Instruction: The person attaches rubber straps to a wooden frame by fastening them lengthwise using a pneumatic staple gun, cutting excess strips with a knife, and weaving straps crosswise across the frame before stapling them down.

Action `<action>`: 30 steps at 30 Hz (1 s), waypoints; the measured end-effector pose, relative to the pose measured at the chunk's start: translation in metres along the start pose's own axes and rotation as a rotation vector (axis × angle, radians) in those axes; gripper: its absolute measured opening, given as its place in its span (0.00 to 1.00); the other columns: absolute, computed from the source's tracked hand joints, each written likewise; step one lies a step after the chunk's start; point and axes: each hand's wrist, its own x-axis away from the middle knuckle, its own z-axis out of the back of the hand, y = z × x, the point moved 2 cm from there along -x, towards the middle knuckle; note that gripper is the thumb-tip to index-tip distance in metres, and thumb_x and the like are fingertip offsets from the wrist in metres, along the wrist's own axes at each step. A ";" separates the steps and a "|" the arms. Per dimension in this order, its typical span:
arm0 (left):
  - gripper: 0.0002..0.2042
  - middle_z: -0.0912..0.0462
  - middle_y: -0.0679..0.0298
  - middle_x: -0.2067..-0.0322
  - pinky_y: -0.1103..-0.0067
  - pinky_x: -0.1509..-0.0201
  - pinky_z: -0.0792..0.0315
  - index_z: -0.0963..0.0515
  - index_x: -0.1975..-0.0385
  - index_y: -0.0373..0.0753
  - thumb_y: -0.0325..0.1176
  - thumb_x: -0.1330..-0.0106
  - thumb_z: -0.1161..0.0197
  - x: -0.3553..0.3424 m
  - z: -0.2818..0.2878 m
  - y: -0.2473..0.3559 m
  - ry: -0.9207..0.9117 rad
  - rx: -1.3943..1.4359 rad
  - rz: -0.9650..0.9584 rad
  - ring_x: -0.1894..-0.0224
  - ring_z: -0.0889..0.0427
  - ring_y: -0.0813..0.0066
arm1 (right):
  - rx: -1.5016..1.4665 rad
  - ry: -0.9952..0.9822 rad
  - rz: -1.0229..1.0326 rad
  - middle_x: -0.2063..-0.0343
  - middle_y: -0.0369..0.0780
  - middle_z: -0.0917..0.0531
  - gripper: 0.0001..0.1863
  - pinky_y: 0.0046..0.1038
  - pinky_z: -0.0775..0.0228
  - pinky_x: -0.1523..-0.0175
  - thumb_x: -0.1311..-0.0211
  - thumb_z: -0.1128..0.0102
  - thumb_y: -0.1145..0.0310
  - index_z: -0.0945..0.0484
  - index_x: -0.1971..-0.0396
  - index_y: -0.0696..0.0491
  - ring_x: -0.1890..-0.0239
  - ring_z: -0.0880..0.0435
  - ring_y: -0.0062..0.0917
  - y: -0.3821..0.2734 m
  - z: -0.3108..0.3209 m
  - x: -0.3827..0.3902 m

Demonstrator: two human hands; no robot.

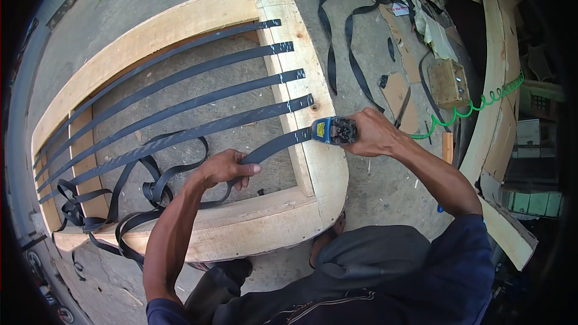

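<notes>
While the left hand (pixel 227 168) grasps the unfinished black webbing strap (pixel 277 146) over the frame's opening, the right hand (pixel 370 134) is closed around a blue-and-black staple gun (pixel 333 130) at the strap's far end. That end lies on the right end board of the curved wooden frame (pixel 326 171), between its inner and outer edges and closer to the near right corner than any of the four fastened straps (pixel 223 89). From the left hand, the strap's long axis runs rightward and slightly away, across the board's inner edge, roughly crosswise to the board; the right hand is the nearer one to the fixing point, reaching in from beyond the board's outer edge. The next move seems to turn on the staple gun's nose sitting squarely over the strap where it crosses the wood; its body hides that spot, so whether the two touch I cannot tell. Pale staple marks show on the strap just left of the tool. Behind the left hand, slack webbing (pixel 158 187) loops toward the frame's near left corner, while a coiled green hose (pixel 475 106) stretches over the floor (pixel 385 187) to the right.
</notes>
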 end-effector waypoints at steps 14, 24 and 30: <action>0.08 0.11 0.57 0.73 0.74 0.60 0.19 0.17 0.66 0.31 0.31 0.35 0.31 0.535 0.013 0.107 0.032 -0.245 0.508 0.68 0.10 0.70 | 0.168 -0.258 -0.441 0.69 0.53 0.13 0.17 0.42 0.21 0.50 0.52 0.32 0.59 0.12 0.63 0.53 0.61 0.13 0.48 -0.166 0.196 0.284; 0.12 0.11 0.60 0.74 0.75 0.61 0.18 0.14 0.67 0.36 0.38 0.40 0.26 0.999 0.003 -0.035 0.166 -0.051 0.737 0.70 0.10 0.73 | 0.114 -0.071 -0.471 0.70 0.52 0.13 0.17 0.44 0.21 0.51 0.57 0.30 0.57 0.11 0.67 0.52 0.62 0.12 0.46 -0.478 0.189 0.403; 0.20 0.11 0.59 0.65 0.64 0.47 0.22 0.14 0.57 0.46 0.51 0.44 0.30 1.153 0.053 -0.049 0.263 -0.399 0.744 0.56 0.12 0.58 | 0.158 -0.198 -0.269 0.68 0.52 0.13 0.18 0.46 0.22 0.48 0.52 0.37 0.56 0.10 0.63 0.47 0.61 0.13 0.50 -0.697 0.134 0.394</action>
